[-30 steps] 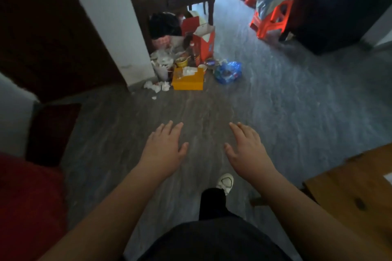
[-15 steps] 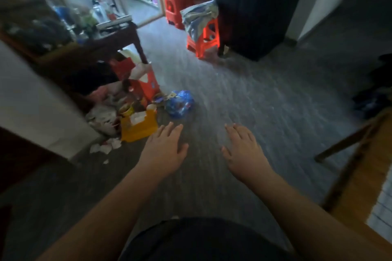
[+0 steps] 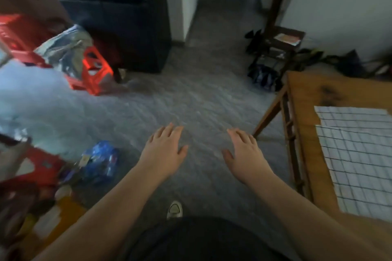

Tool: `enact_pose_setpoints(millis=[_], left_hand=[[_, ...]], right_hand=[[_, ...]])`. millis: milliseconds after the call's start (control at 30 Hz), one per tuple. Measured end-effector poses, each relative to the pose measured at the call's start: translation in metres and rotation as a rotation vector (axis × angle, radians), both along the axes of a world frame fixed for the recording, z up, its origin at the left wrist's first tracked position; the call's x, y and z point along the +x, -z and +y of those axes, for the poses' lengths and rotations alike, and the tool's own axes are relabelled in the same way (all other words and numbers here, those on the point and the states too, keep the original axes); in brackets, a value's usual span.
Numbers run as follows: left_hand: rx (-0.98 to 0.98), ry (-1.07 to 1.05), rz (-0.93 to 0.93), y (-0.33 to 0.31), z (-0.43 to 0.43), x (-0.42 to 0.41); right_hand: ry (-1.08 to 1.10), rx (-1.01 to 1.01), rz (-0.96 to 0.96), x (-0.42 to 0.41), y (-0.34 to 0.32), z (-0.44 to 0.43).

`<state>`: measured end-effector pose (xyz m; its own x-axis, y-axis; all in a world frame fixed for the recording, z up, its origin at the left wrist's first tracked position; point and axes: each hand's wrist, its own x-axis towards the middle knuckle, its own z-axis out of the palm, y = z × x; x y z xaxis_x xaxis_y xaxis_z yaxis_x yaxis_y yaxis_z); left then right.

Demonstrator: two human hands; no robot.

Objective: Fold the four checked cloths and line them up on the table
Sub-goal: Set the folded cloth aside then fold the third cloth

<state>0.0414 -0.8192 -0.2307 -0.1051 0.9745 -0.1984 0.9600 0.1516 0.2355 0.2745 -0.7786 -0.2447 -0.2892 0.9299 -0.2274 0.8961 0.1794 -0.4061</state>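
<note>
The head view shows the left hand (image 3: 164, 150) and right hand (image 3: 244, 151) held palm-down over the grey floor (image 3: 201, 101), fingers straight, holding nothing. White checked cloths (image 3: 358, 154) lie flat on the wooden table (image 3: 305, 99) at right, well apart from both hands.

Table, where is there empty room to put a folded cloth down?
On the table, bare wood shows at the far end, beyond the checked cloths, and in a strip between their left edge and the table's left rim. The cloths cover the rest that is in view.
</note>
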Motion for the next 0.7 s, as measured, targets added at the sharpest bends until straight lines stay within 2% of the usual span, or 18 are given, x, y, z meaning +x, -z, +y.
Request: enact_pose_setpoints(millis=[167, 300, 700], left_hand=[[0.003, 0.258, 0.018, -0.004, 0.106, -0.006], [0.0, 0.442, 0.019, -0.002, 0.168, 0.024], [-0.073, 0.902, 0.015, 0.028, 0.303, 0.229]], right_hand=[[0.257, -0.021, 0.0, -0.009, -0.01, 0.043], [0.483, -0.016, 0.034, 0.012, -0.007, 0.054], [0.99, -0.028, 0.142, 0.168, 0.025, 0.087]])
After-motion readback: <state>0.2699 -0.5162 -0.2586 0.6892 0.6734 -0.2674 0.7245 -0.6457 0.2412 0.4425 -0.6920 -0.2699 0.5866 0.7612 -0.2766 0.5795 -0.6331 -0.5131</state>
